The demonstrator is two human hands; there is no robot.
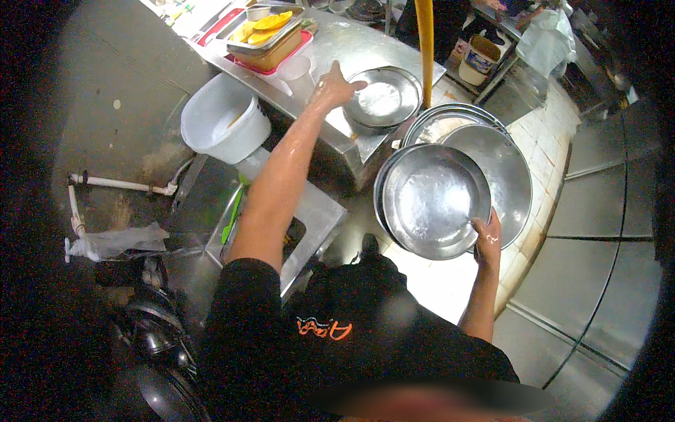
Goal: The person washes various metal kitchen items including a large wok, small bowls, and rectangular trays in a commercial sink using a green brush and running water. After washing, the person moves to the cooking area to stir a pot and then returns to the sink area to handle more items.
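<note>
My left hand (338, 88) is stretched out over the steel counter (335, 42), fingers extended and apart. Its thumb reaches the left rim of a round metal pan (383, 98) lying there; whether it presses on the rim I cannot tell. My right hand (487, 235) grips the lower right rim of another round metal pan (436, 200), thumb on the inside. A second rim shows close behind that pan. Wider round metal trays (510, 179) overlap behind it, and what bears them is hidden. Both hands look wet.
Left of my arm stands a white bucket (223, 123), above a steel sink edge (320, 214). Food containers (260, 39) with yellow pieces sit on the far counter. A yellow upright pole (425, 49) rises beside the pan. Steel panels (590, 281) line the right.
</note>
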